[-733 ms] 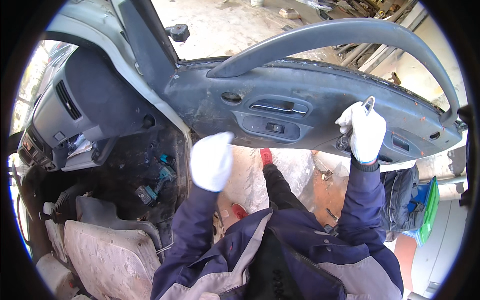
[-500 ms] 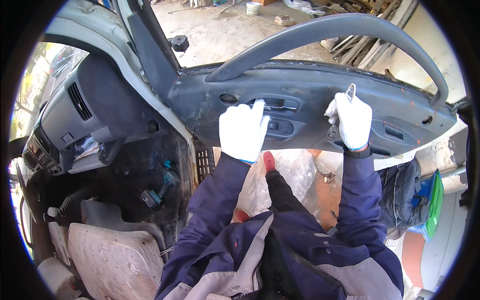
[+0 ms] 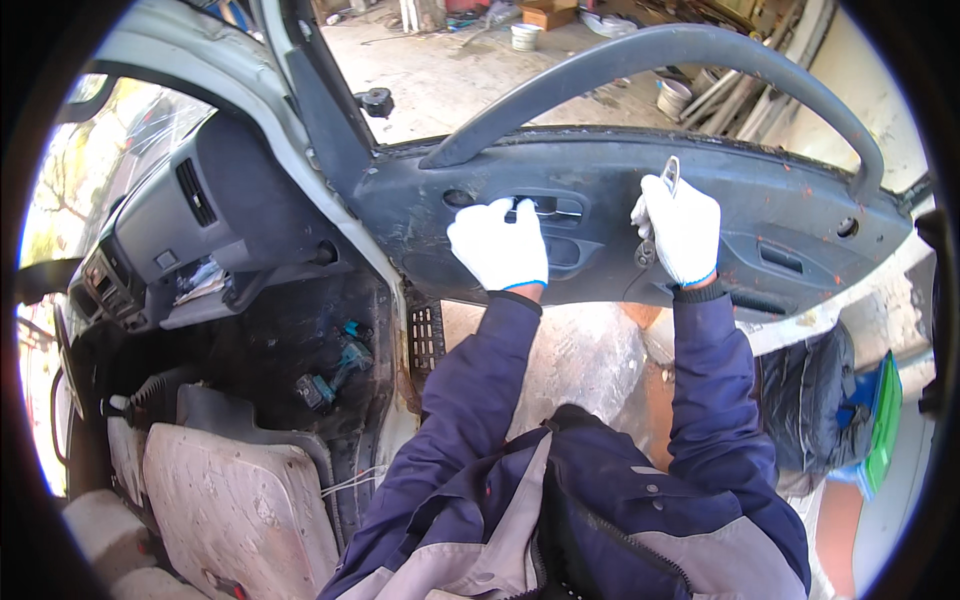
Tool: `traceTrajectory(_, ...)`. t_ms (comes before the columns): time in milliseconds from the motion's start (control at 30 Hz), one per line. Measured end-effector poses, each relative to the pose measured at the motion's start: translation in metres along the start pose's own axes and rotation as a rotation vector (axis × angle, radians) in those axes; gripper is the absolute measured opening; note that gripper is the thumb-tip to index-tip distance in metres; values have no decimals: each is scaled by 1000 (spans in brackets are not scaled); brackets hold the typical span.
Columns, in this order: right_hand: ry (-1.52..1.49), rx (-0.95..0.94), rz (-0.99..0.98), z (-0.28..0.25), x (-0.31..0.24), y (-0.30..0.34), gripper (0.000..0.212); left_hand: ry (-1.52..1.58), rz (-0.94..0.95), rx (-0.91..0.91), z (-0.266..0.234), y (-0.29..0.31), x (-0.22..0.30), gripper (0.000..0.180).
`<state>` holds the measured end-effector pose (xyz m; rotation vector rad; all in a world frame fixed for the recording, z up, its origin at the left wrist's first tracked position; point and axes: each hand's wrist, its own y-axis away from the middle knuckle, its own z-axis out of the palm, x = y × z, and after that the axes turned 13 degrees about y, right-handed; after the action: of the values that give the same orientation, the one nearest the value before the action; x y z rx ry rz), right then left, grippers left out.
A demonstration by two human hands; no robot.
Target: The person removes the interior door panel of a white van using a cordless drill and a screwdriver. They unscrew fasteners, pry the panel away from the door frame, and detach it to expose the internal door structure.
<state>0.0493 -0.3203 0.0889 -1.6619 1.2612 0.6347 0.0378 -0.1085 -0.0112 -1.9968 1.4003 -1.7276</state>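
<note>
My left hand (image 3: 500,246), in a white glove with a blue cuff edge, is at the inner door handle (image 3: 560,211) on the grey door panel (image 3: 610,180). Its fingers are bent into the left end of the handle recess, and part of the grip is hidden. In front of the panel, my gloved right hand (image 3: 682,232) is closed around a metal tool (image 3: 672,172). A shiny looped end rises above the fist; a darker rounded part (image 3: 645,252) shows below the fingers. The glove covers the middle of the tool.
A curved grey frame (image 3: 640,55) arches over the door. To the left lie the dashboard (image 3: 245,195), a worn seat (image 3: 235,490) and a teal power tool (image 3: 348,360) on the cab floor. A black jacket (image 3: 800,400) and a green-rimmed bin (image 3: 885,420) are at right.
My left hand has shifted slightly right, its fingers now bent further into the handle recess. My right hand has moved a little left and up with the metal tool. The view has shifted.
</note>
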Motion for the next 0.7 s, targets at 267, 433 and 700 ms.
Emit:
traceTrajectory(267, 166, -81, -269, -9, 17, -4, 26, -66, -88, 104, 21, 7, 18, 25)
traceTrajectory(433, 346, -13, -602, -15, 23, -10, 18, -76, -176, 170, 30, 0, 21, 27)
traceTrajectory(700, 363, 21, -716, -15, 25, -12, 26, -173, -225, 156, 38, 5, 20, 24)
